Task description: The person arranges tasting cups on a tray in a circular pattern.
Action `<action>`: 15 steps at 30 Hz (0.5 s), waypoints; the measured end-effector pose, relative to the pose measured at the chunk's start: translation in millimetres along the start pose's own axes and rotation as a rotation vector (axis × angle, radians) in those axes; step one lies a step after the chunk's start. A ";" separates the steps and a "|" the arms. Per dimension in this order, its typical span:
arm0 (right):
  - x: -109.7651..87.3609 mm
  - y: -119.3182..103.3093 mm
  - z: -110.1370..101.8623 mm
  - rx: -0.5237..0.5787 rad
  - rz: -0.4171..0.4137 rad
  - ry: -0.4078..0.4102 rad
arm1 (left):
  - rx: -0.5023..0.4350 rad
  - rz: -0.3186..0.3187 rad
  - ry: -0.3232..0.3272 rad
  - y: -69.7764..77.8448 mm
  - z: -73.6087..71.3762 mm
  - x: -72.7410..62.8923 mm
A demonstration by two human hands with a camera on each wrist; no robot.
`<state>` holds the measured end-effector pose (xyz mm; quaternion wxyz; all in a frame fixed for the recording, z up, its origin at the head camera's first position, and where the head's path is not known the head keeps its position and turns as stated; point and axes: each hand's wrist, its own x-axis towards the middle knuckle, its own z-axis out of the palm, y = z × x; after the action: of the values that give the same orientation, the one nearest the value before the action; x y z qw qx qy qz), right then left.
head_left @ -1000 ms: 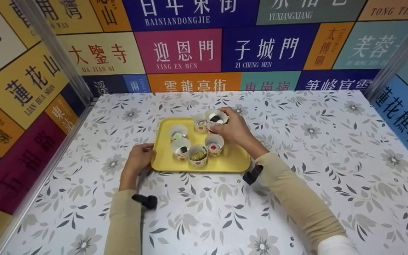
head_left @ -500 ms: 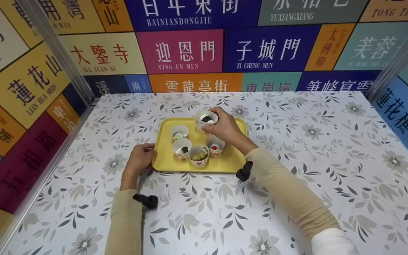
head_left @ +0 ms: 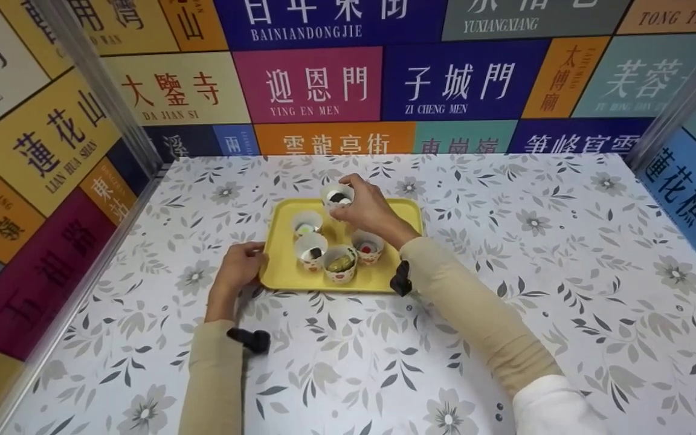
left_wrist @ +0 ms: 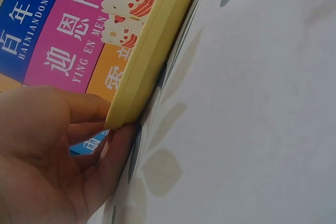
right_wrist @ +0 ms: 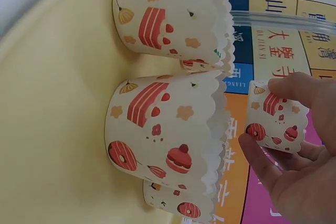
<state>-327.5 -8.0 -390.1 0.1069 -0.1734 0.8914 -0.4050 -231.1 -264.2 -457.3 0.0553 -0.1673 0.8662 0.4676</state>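
Observation:
My right hand (head_left: 369,208) holds a patterned paper baking cup (head_left: 331,192) above the far side of a yellow tray (head_left: 279,273). A black-and-white piece of food lies inside it. In the right wrist view, thumb and fingers grip that cup (right_wrist: 277,116) at its sides. My left hand (head_left: 238,266) pinches the tray's left edge, fingers at its rim (left_wrist: 122,109) in the left wrist view. Standing on the tray are a cup with an olive-green piece (head_left: 341,266), one with a red dot (head_left: 367,248), one with a white-and-black piece (head_left: 310,251) and one with a green-and-yellow piece (head_left: 307,226).
The tray sits on a white table (head_left: 505,272) with a grey floral print. Panels with large lettering (head_left: 306,84) rise behind the table and on both sides. Black straps (head_left: 251,341) with small devices are worn on both wrists.
My right hand has carried its cup leftward over the tray's far side. A cup seen there one second ago is now hidden behind the hand and held cup. My left hand stays at the tray edge.

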 end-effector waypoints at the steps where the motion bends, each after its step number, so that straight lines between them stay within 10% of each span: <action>1: 1.7 -1.1 1.4 -0.008 -0.006 -0.007 | 0.000 0.004 0.005 0.1 0.0 0.0; 15: 16.7 -11.6 10.9 -0.048 -0.084 0.027 | 0.009 0.040 0.010 -1.9 -0.2 -0.4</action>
<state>-336.7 -29.1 -389.2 0.0737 -0.2077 0.8940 -0.3900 -230.0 -265.3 -458.5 0.0424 -0.1518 0.8717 0.4640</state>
